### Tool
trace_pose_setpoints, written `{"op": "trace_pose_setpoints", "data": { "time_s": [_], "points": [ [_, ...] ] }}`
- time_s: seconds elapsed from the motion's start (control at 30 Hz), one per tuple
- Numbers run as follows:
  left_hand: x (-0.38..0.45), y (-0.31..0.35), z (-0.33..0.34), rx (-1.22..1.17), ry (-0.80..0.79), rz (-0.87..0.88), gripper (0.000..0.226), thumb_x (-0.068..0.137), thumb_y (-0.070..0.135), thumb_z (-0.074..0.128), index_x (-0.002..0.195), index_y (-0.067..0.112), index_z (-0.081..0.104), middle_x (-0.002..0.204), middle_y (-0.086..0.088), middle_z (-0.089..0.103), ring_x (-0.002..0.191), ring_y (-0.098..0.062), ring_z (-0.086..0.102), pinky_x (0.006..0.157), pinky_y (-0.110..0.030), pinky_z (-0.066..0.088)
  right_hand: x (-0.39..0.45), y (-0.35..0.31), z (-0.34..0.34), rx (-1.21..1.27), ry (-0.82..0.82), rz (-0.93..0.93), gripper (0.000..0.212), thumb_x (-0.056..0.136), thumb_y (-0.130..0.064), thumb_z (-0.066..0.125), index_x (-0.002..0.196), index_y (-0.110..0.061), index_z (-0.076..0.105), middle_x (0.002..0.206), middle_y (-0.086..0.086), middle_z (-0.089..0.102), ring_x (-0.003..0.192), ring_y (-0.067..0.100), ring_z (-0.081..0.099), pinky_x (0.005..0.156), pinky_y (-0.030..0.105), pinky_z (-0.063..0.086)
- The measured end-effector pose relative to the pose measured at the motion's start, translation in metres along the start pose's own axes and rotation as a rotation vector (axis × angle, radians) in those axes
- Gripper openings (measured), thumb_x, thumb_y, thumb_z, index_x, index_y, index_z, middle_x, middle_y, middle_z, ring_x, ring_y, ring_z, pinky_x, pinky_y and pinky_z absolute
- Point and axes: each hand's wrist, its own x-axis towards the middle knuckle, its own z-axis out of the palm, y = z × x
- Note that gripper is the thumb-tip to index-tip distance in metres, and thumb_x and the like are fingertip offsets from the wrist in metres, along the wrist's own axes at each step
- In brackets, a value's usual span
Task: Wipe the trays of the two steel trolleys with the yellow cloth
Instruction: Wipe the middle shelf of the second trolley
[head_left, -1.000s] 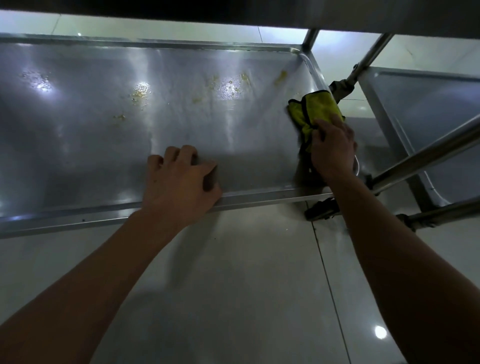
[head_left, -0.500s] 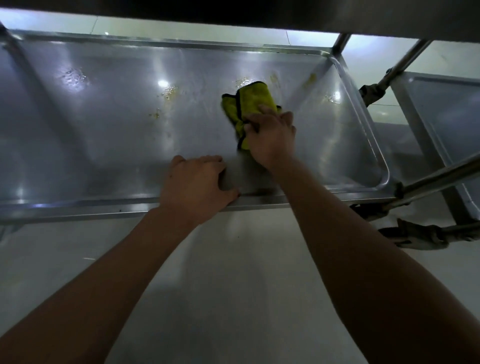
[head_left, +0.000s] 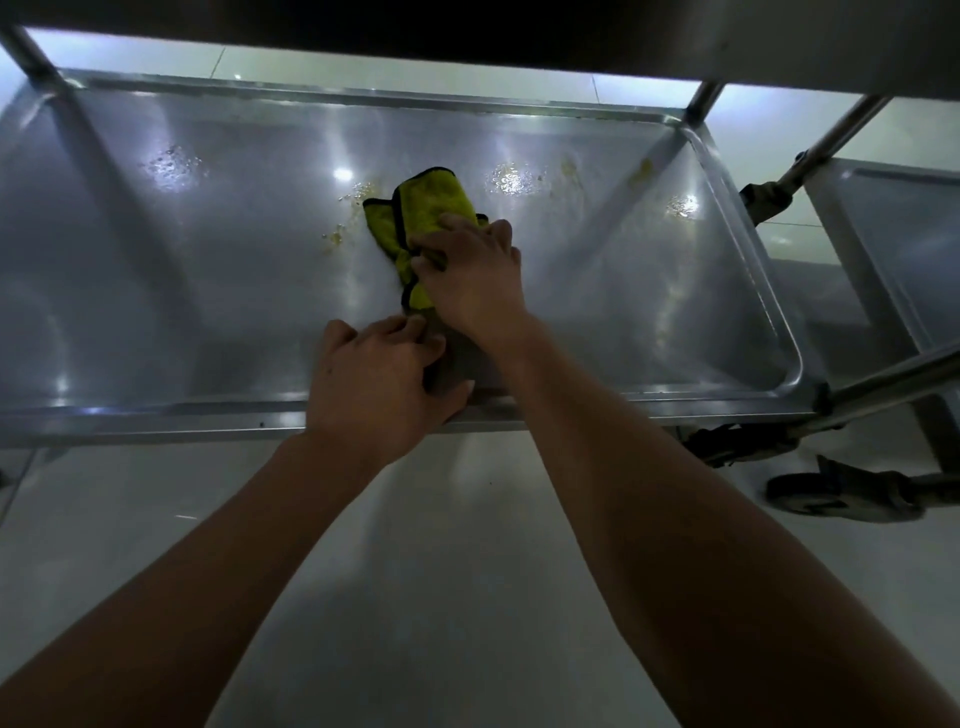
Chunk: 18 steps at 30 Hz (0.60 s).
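The right hand is pressing the cloth onto the tray at frame centre, fingers curling over its near end, yellow stains lying just left of it, while the left hand is gripping the near rim.

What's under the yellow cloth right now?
The steel tray lies under the yellow cloth, with yellowish spots beside it. Any dirt beneath the cloth is hidden. The right hand presses on top.

Glossy pale tile floor w/ grout lines, dim light, ceiling-lamp glints.
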Motion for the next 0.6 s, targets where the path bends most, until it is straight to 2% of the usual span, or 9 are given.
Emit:
{"op": "trace_pose_setpoints", "data": {
  "time_s": [0.1, 0.23, 0.37, 0.43, 0.53, 0.6],
  "points": [
    [0.001, -0.001, -0.001, 0.024, 0.007, -0.007, 0.056, 0.082, 0.069, 0.044, 0.101, 0.027, 0.075, 0.111, 0.005, 0.072, 0.109, -0.021, 0.065, 0.084, -0.041, 0.033, 0.000, 0.014, -0.007, -0.013, -0.005, -0.027, 0.031, 0.092, -0.037, 0.055, 0.121, -0.038, 0.066, 0.148, -0.008, 0.047, 0.131, 0.027, 0.033, 0.102, 0.040, 0.035],
    [0.002, 0.001, -0.002, 0.061, -0.002, -0.010, 0.056, 0.083, 0.072, 0.039, 0.096, 0.031, 0.074, 0.100, 0.011, 0.067, 0.100, -0.015, 0.063, 0.080, -0.039, 0.033, -0.001, 0.063, -0.037, -0.072, 0.050, 0.125, 0.031, 0.093, -0.033, 0.053, 0.120, -0.031, 0.068, 0.146, -0.005, 0.049, 0.130, 0.029, 0.037, 0.101, 0.039, 0.035],
    [0.003, 0.005, 0.000, 0.052, 0.008, -0.039, 0.048, 0.085, 0.071, 0.051, 0.103, 0.032, 0.074, 0.115, 0.011, 0.068, 0.109, -0.014, 0.062, 0.083, -0.041, 0.034, -0.017, 0.140, -0.086, -0.185, 0.155, 0.286, 0.031, 0.093, -0.027, 0.051, 0.118, -0.023, 0.069, 0.138, 0.002, 0.054, 0.118, 0.039, 0.048, 0.097, 0.045, 0.043],
    [0.004, 0.007, 0.000, 0.046, 0.007, -0.044, 0.048, 0.084, 0.070, 0.055, 0.106, 0.032, 0.075, 0.120, 0.010, 0.068, 0.113, -0.015, 0.061, 0.085, -0.041, 0.034, -0.029, 0.177, -0.106, -0.187, 0.207, 0.365, 0.033, 0.093, -0.023, 0.049, 0.119, -0.020, 0.068, 0.135, 0.007, 0.056, 0.118, 0.040, 0.050, 0.100, 0.046, 0.044],
    [0.004, 0.008, 0.001, 0.060, -0.023, -0.057, 0.052, 0.086, 0.072, 0.050, 0.115, 0.035, 0.071, 0.130, 0.011, 0.064, 0.121, -0.013, 0.057, 0.089, -0.041, 0.032, -0.043, 0.207, -0.120, -0.141, 0.235, 0.461, 0.035, 0.094, -0.021, 0.048, 0.124, -0.022, 0.065, 0.139, 0.009, 0.053, 0.125, 0.039, 0.047, 0.107, 0.046, 0.039],
    [0.005, 0.007, 0.002, 0.086, -0.033, -0.047, 0.054, 0.087, 0.072, 0.045, 0.117, 0.035, 0.069, 0.128, 0.013, 0.063, 0.119, -0.012, 0.057, 0.088, -0.041, 0.032, -0.047, 0.209, -0.119, -0.131, 0.237, 0.468, 0.035, 0.096, -0.021, 0.048, 0.127, -0.024, 0.064, 0.144, 0.006, 0.050, 0.128, 0.038, 0.044, 0.109, 0.044, 0.036]
  ]
}}
